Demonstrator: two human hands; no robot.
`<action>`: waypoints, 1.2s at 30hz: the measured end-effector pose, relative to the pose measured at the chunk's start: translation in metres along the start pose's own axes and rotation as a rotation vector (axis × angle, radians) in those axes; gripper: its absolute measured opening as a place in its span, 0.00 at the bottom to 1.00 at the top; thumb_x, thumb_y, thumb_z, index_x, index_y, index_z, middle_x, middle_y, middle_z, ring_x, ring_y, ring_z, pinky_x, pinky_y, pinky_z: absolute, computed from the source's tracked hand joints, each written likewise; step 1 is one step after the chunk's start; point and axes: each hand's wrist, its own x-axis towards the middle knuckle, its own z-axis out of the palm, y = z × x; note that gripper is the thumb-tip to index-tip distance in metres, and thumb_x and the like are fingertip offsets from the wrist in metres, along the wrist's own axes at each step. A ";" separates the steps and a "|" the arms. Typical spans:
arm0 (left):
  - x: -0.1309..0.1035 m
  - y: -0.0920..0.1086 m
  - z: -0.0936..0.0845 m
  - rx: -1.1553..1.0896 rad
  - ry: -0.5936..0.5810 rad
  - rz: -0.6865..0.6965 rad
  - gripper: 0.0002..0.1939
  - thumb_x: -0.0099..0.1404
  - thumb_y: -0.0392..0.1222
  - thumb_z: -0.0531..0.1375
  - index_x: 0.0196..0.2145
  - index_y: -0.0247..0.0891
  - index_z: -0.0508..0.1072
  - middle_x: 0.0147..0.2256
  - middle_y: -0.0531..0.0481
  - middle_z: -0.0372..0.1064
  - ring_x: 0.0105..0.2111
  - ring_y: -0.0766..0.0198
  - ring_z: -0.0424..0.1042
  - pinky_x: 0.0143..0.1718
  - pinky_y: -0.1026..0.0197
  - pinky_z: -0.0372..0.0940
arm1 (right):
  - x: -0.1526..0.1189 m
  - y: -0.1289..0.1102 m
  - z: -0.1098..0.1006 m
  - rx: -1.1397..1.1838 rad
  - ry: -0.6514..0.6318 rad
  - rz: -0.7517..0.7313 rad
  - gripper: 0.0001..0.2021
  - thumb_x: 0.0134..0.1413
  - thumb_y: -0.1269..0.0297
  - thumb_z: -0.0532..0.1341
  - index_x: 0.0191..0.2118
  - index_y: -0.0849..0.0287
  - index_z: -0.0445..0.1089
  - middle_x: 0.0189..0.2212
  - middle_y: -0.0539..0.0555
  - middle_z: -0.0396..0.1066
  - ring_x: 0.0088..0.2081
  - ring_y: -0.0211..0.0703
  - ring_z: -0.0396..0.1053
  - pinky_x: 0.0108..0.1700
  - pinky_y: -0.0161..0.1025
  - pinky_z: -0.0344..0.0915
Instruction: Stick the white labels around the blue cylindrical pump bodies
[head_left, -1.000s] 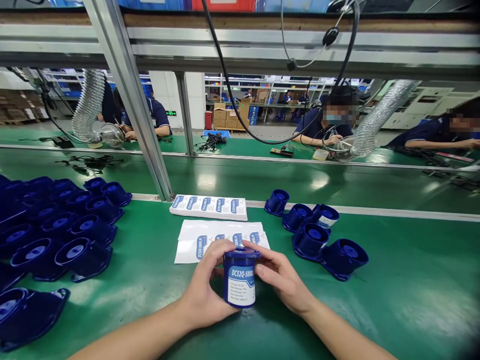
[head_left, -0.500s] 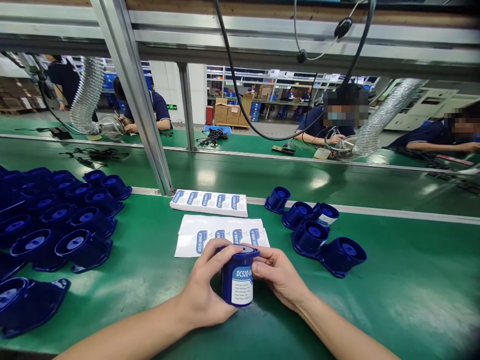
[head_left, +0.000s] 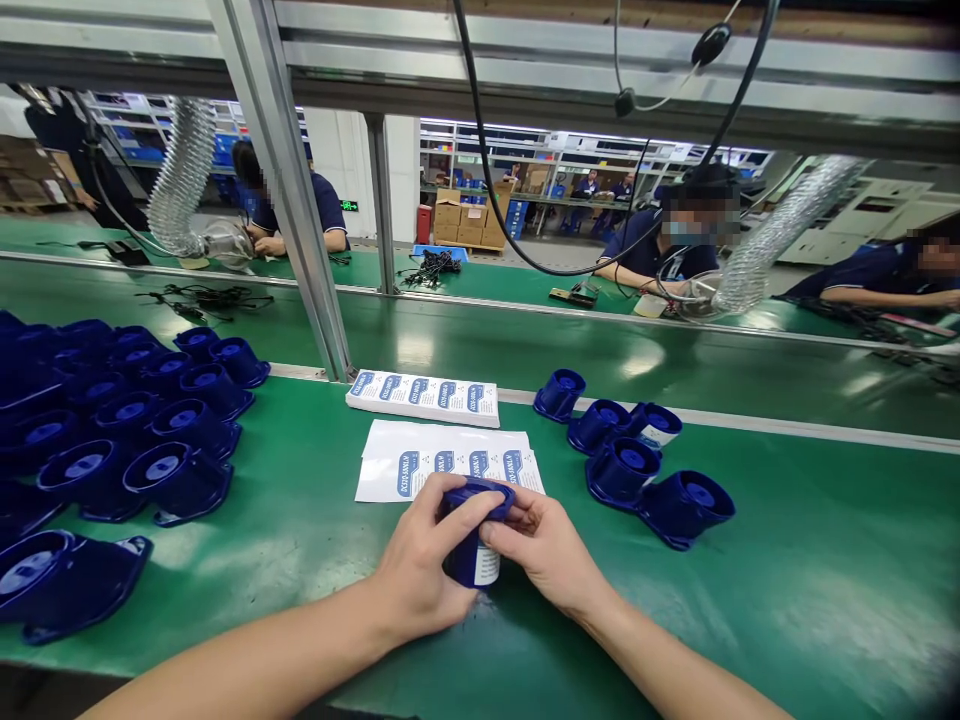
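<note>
A dark blue plastic housing stands upright on the green table in front of me, a white and blue label on its side. My left hand wraps round its left side, thumb low and fingers over the rim. On the right, my right hand grips the housing near the top, its thumb at the label's upper part, which it partly covers. Just behind the hands lie label sheets with blue and white labels. Farther back is a thick stack of label sheets.
Many blue housings crowd the left side. Several more stand at the right, one showing a label. A metal post rises behind the stack. Black cables hang overhead. Across the bench, people work beside silvery ducts.
The housing has turned between my hands, so its label now faces more to the right and shows less. The view has shifted slightly.
</note>
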 end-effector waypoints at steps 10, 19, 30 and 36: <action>0.005 0.004 -0.003 -0.067 -0.004 -0.089 0.45 0.55 0.27 0.67 0.68 0.53 0.67 0.57 0.41 0.60 0.57 0.46 0.70 0.59 0.44 0.73 | -0.009 0.005 0.004 -0.169 0.006 -0.069 0.36 0.51 0.67 0.75 0.64 0.53 0.62 0.61 0.61 0.73 0.63 0.57 0.72 0.66 0.56 0.70; 0.017 -0.006 -0.008 -0.437 0.093 -0.283 0.48 0.54 0.36 0.76 0.68 0.55 0.63 0.62 0.42 0.61 0.61 0.44 0.69 0.50 0.51 0.78 | -0.017 -0.002 -0.006 -0.563 -0.066 -0.231 0.61 0.49 0.67 0.78 0.78 0.47 0.37 0.70 0.64 0.60 0.67 0.60 0.66 0.67 0.60 0.68; 0.019 -0.015 -0.008 -0.617 0.081 -0.332 0.52 0.51 0.39 0.81 0.66 0.54 0.59 0.66 0.43 0.63 0.64 0.44 0.70 0.59 0.51 0.72 | -0.021 0.006 -0.018 -0.935 -0.008 -0.504 0.59 0.53 0.69 0.77 0.78 0.40 0.39 0.70 0.60 0.63 0.54 0.55 0.76 0.56 0.51 0.79; 0.020 -0.014 -0.009 -0.677 0.039 -0.364 0.52 0.51 0.39 0.81 0.65 0.51 0.58 0.65 0.39 0.64 0.62 0.44 0.70 0.57 0.50 0.72 | -0.017 0.002 -0.025 -1.102 0.038 -0.658 0.56 0.53 0.65 0.78 0.78 0.47 0.44 0.69 0.67 0.56 0.63 0.64 0.68 0.59 0.56 0.78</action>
